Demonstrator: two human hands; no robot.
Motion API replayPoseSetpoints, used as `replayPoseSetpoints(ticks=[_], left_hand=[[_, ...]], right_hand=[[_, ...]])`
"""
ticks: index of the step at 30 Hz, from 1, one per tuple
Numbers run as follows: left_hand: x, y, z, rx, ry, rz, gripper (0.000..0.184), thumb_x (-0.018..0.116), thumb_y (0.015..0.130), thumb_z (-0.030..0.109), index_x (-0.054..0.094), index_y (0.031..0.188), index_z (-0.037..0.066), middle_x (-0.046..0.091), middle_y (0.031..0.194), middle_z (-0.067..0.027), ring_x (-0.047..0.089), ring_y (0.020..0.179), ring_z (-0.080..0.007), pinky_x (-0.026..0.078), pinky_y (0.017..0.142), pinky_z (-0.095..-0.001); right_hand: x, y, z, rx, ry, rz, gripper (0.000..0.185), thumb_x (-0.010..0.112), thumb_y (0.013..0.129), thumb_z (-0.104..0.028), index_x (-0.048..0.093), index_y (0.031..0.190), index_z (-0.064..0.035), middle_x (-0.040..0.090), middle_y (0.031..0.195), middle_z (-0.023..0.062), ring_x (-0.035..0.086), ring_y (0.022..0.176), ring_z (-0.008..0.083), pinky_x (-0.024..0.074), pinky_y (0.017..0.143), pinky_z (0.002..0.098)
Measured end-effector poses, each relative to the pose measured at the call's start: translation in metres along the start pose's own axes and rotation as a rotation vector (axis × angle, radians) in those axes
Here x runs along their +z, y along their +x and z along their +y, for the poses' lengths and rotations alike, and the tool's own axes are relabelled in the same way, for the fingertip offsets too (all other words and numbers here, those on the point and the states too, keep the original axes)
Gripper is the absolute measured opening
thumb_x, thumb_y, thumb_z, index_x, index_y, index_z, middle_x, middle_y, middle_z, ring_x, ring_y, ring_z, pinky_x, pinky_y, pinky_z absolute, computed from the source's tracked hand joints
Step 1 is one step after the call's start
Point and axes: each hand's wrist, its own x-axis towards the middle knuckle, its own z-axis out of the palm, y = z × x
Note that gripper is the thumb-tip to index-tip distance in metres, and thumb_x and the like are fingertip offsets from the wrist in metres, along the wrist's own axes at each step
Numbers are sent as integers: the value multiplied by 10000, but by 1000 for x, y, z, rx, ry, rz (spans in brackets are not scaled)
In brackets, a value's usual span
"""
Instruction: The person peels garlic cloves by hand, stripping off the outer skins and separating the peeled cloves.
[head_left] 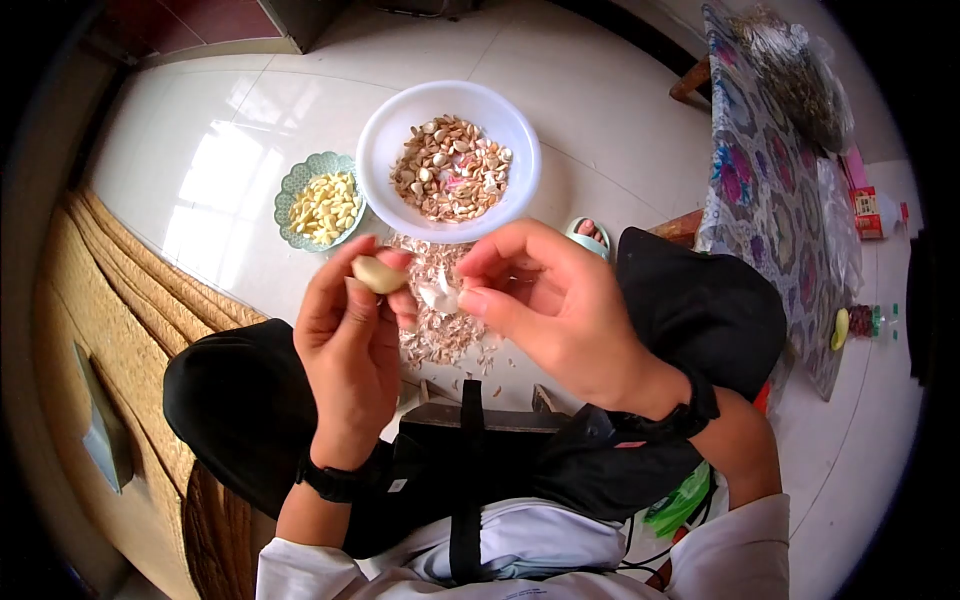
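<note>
A pale, smooth garlic clove (379, 275) is pinched between the thumb and fingers of my left hand (350, 340). My right hand (560, 310), close by on the right, pinches a thin whitish piece of skin (440, 292) between thumb and fingertips. The two hands are apart, above a heap of loose garlic skins (440, 335) on the floor. Beyond them stands a white basin (374, 160) with many unpeeled cloves. Left of the basin, a green scalloped bowl (286, 205) holds peeled cloves.
At the left lies a folded woven mat (120, 330). A low table with a patterned cloth (745, 190) stands at the right, with bottles (878, 321) beyond it. One foot in a light slipper (588, 236) shows right of the basin. My black-clothed knees flank the skins.
</note>
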Motion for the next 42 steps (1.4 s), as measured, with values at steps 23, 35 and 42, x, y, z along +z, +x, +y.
replayPoseSetpoints(ticks=[23,35,42], left_hand=[[7,-2,3,646,1154,-272,344,663,595,-129,636,913,0,543,773,-84,563,677,-159,485,560,-245],[5,-5,-4,633,1122,-272,303,667,623,-110,650,909,-11,441,681,-51,491,609,-145,442,507,-242],[9,-4,-4,555,1062,-243,294,651,636,-118,647,909,-8,470,703,-57,523,646,-150,462,531,-239]], right_hand=[[-4,-1,8,31,-223,-91,164,553,823,-124,547,874,32,602,739,83,556,657,106,447,610,253],[-2,-3,19,62,19,-73,90,540,765,-29,521,825,37,553,709,31,489,650,55,416,591,221],[-7,-3,16,178,30,-131,144,452,788,62,491,921,24,513,919,35,483,848,66,427,733,219]])
